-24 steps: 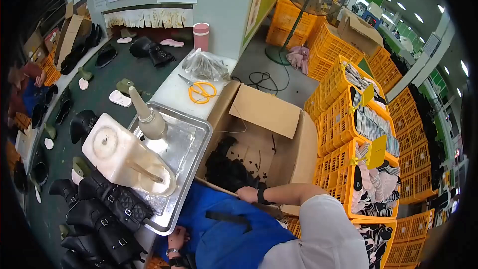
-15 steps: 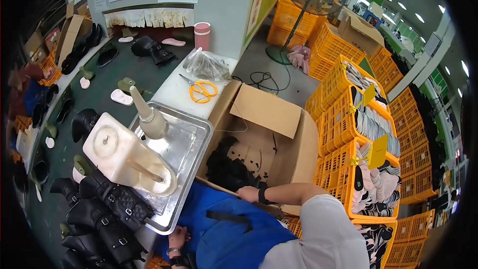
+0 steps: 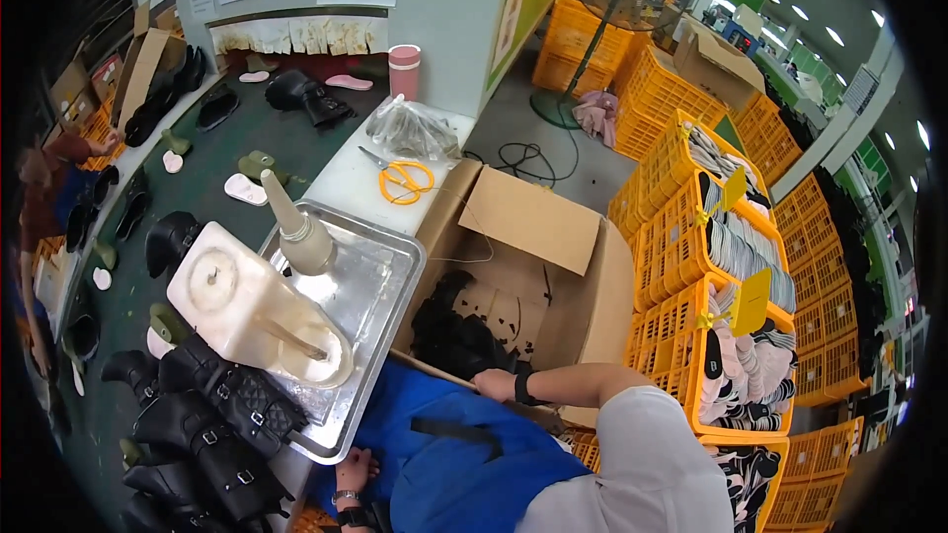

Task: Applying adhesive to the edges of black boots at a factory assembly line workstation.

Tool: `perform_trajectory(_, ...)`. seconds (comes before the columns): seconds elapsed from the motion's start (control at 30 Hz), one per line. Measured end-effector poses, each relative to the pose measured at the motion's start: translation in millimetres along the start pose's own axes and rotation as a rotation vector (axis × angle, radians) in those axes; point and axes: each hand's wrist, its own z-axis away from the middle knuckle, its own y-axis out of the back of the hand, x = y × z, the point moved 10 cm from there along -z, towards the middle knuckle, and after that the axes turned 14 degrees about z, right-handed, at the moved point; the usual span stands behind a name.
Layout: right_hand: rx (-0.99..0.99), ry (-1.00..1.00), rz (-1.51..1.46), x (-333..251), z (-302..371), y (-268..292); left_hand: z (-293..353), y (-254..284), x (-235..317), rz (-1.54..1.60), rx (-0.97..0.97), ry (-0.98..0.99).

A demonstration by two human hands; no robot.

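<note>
My right hand [image 3: 496,385] is at the near edge of an open cardboard box [image 3: 612,306], its fingers curled beside a heap of black material [image 3: 459,336] inside. What the fingers hold, if anything, is hidden. My left hand [image 3: 356,472] hangs low by the near corner of the metal tray [image 3: 403,281], fingers loosely bent and apart, with nothing seen in it. On the tray stand a white plastic container [image 3: 219,281], its cut-open part holding a brush [image 3: 296,340], and a beige cone-tipped bottle [image 3: 304,237]. Several black buckled boots [image 3: 212,439] lie left of the tray.
Orange-handled scissors [image 3: 403,181], a clear plastic bag [image 3: 410,128] and a pink cup [image 3: 403,71] share the white ledge. Yellow crates [image 3: 667,311] of insoles line the right. A standing fan [image 3: 568,79] is behind. Another person [image 3: 59,158] stands far left, across the green work surface [image 3: 212,188].
The whole view has shifted very slightly. At the far left the other person has moved, an arm now hanging lower down. My hands stay in nearly the same places.
</note>
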Motion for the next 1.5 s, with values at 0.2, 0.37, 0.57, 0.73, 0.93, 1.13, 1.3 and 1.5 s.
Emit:
perform_trajectory(0.2,-0.020,0.019,0.001,5,-4,-7,-1,-1,-2,0.016,-0.011,0.006)
perform_trajectory(0.37,-0.030,-0.017,0.002,12,-8,-14,-3,0,-5,0.042,-0.027,0.027)
perform_trajectory(0.57,-0.014,0.006,0.023,7,-9,-14,3,3,-4,0.032,0.008,0.039)
perform_trajectory(0.73,-0.051,-0.036,0.047,6,1,-2,-3,-3,1,0.011,-0.018,-0.020)
perform_trajectory(0.93,-0.014,-0.044,0.001,4,2,1,-1,-1,-6,0.031,-0.009,-0.005)
perform_trajectory(1.13,0.021,-0.023,0.016,-2,6,5,-1,-1,-11,0.032,-0.029,-0.008)
perform_trajectory(1.3,0.010,-0.034,0.010,7,-1,-3,2,-3,6,-0.034,-0.041,-0.059)
perform_trajectory(1.5,0.024,-0.007,0.113,14,-11,-9,0,-1,3,-0.051,-0.007,-0.024)
